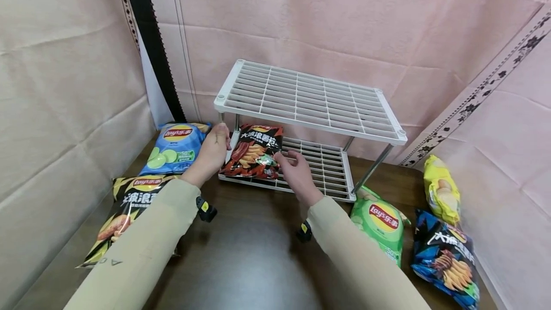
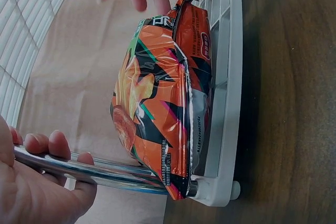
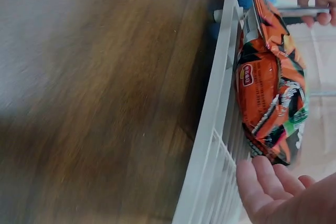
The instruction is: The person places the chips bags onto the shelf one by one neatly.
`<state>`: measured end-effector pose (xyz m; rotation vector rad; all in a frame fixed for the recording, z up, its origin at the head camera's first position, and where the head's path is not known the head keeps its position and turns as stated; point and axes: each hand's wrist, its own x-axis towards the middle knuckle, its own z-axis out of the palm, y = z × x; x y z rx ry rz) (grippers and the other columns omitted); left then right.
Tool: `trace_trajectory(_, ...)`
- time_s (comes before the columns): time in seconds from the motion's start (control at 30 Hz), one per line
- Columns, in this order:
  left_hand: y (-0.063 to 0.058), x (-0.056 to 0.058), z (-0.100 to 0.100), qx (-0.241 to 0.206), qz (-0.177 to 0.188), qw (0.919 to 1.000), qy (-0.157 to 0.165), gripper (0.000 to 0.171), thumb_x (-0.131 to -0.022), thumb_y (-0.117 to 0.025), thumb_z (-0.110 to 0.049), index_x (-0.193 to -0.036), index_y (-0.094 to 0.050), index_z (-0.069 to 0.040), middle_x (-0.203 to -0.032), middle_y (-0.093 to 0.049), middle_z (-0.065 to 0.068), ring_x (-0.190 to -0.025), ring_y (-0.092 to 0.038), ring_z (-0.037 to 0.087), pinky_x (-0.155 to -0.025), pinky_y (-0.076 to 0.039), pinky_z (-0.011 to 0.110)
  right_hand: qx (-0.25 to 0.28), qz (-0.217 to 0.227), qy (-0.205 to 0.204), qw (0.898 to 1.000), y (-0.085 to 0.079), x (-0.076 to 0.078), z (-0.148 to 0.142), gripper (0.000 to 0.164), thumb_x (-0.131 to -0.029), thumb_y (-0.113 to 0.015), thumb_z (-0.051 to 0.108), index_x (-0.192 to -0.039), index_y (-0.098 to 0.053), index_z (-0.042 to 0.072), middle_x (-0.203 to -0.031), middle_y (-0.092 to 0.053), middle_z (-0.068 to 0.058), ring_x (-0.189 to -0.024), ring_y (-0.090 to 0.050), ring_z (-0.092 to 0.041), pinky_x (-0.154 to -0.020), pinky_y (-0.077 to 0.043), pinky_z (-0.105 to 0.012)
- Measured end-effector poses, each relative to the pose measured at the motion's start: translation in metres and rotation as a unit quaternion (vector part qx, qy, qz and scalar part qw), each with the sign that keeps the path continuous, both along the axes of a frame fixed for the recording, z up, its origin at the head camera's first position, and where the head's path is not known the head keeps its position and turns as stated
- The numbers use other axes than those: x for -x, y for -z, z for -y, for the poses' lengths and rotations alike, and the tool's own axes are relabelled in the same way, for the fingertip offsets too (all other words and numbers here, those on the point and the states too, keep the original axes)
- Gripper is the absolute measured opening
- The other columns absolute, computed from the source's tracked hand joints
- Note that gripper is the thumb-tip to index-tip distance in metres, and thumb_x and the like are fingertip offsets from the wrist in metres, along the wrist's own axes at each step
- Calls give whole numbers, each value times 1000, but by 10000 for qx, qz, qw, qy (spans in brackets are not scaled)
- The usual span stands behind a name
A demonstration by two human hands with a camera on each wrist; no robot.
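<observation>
A two-tier white wire rack with metal posts stands against the cloth backdrop. On its lower tier, at the left end, lies a red and black bag of chips. My left hand curls round the rack's front left metal post, beside the bag. The right hand is at the bag's right edge, its fingers extended and loosely spread, fingertips right at the wrapper's end. Nothing lies in the right palm.
To the left lie a blue chip bag and a black and yellow one, partly behind my left sleeve. At right are a green bag, a yellow bag and a dark blue bag. Brown tabletop lies in front.
</observation>
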<state>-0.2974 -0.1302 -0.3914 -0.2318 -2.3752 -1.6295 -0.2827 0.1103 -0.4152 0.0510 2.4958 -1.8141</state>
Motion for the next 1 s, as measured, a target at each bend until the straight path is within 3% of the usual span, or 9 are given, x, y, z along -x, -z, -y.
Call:
trace_trajectory(0.13,0,-1,2,35,34,10000,3,55,-102,-12,-54,-94,-40,-7,-87,-47,20,-78,-48,30,-73,-37,39,-619,-118,-176,9979,-5,-13,-8,81,-84,-60,67,-143,-39,15,-127,-58,-7,-114,-57,-20,-92,-46,-44)
trace_trajectory(0.23,-1,-2,3,49,14,10000,53,54,-103,-11,-52,-93,-39,-6,-86,-46,20,-79,-50,33,-72,-37,40,-1372,-389,-357,9891,-6,-23,-14,84,-82,-59,71,-145,-37,20,-134,-54,-8,-118,-54,-22,-93,-45,-44)
trace_trajectory(0.3,-1,-2,3,52,11,10000,64,53,-103,-11,-51,-93,-38,-7,-86,-46,20,-79,-50,34,-72,-38,40,-2118,-746,-556,9729,-6,-30,-19,83,-83,-57,70,-147,-35,22,-139,-49,-7,-123,-51,-23,-95,-44,-45)
trace_trajectory(0.4,-1,-2,4,73,17,10000,52,54,-102,-11,-52,-93,-39,-7,-85,-46,19,-78,-49,32,-72,-37,40,-3217,-1356,-757,9340,-6,-40,-26,86,-83,-55,72,-149,-32,22,-145,-45,-4,-128,-47,-24,-97,-43,-45)
trace_trajectory(0.5,0,-2,4,62,28,10000,16,58,-100,-11,-57,-93,-39,-7,-86,-46,18,-80,-49,32,-71,-37,40,-3753,-1781,-829,9058,-7,-51,-34,89,-82,-54,73,-150,-32,20,-147,-43,-4,-129,-46,-24,-97,-43,-45)
trace_trajectory(0.77,2,-1,6,17,95,10000,24,59,-99,-10,-58,-96,-38,-6,-87,-45,16,-81,-49,32,-72,-37,40,-4107,-1875,-648,8899,-12,-75,-72,90,-82,-53,75,-149,-33,19,-144,-46,-9,-126,-48,-29,-95,-44,-49)
trace_trajectory(1.0,0,-1,1,-47,78,9998,153,57,-99,-11,-58,-96,-37,-7,-88,-44,15,-83,-49,33,-73,-37,40,-4259,-1563,-282,8907,-8,-97,-127,93,-80,-55,75,-147,-37,14,-143,-46,-14,-128,-45,-36,-94,-42,-57)
